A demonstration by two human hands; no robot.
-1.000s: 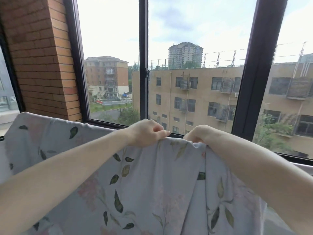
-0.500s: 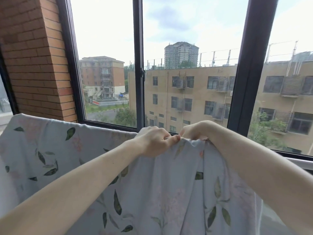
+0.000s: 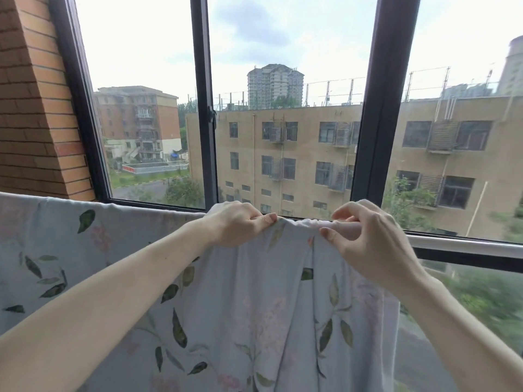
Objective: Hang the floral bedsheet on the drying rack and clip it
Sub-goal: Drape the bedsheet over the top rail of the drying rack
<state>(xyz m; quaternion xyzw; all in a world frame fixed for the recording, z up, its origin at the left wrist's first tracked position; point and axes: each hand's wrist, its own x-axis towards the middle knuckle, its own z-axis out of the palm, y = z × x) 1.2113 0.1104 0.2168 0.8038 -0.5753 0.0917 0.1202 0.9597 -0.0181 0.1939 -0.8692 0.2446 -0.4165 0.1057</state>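
The floral bedsheet (image 3: pixel 254 321) is hanging in soft folds over a white rail (image 3: pixel 467 246) of the drying rack, thin pale blue-grey cotton printed with dark green leaves and faded pink blossoms. Its top edge is bunching into small gathers where both hands are meeting it. The left hand (image 3: pixel 237 226) is gripping that edge, fingers curled under and thumb pressing the cloth against them. The right hand (image 3: pixel 365 239) is holding the gathered cloth just beside it, thumb and forefinger pinching a fold while the other fingers are arching loosely above. Whether a clip is sitting inside that pinch I cannot tell. To the left the sheet is stretching flatter along the rail, smooth and lightly creased.

Behind the rail a dark-framed window (image 3: pixel 202 108) is filling the wall, its uprights glossy and straight. A rough orange brick pier (image 3: pixel 36 94) is standing at the left. Through the glass a tan apartment block (image 3: pixel 297 154) is showing rows of windows, with a tall tower (image 3: pixel 274 83) rising beyond under pale cloud.
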